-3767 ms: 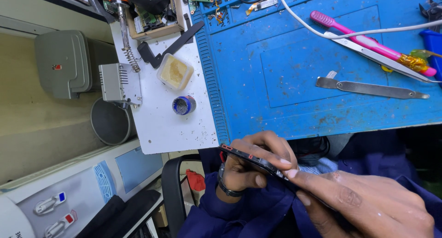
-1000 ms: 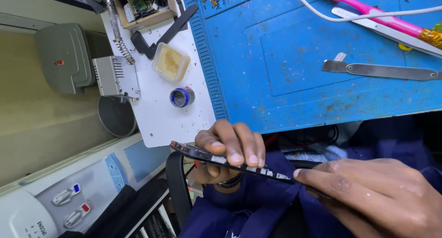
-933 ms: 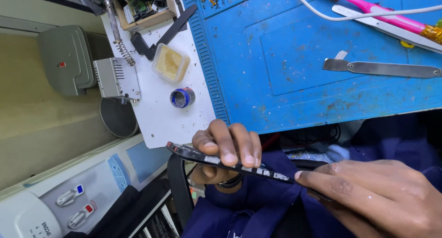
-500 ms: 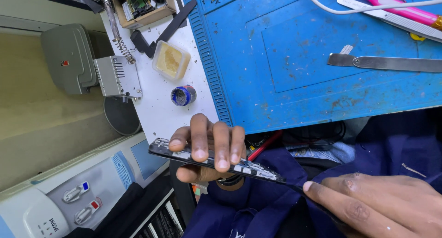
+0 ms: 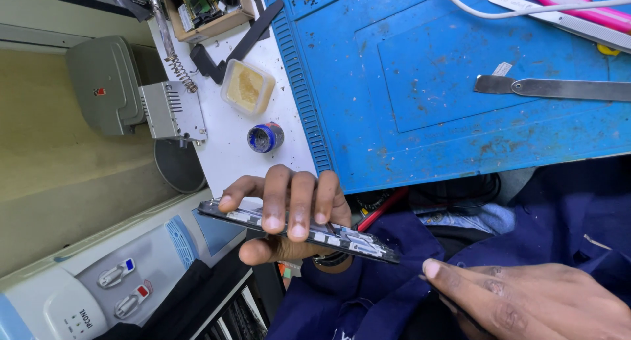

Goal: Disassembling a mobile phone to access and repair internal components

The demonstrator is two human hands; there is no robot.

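the left hand [image 5: 289,212] gripped an opened phone [image 5: 296,229] edge-on, fingers wrapped over its thin dark frame, just off the blue mat's [image 5: 460,83] near edge. the right hand [image 5: 526,304], just beside the phone's end, pinched a slim dark tool [image 5: 453,307]. a flat metal spatula [image 5: 559,88] lay on the mat, well apart.

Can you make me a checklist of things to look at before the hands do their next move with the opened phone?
1. Left hand grips the opened phone firmly, fingers over its top: ok.
2. Right hand holds a tool: a thin dark shaft shows by the fingers, its tip hidden: cannot tell.
3. Phone supported by the blue mat: not ok, held over the lap.
4. Metal spatula within sight on the mat: ok.
5. Small blue pot upright on the white board: ok.
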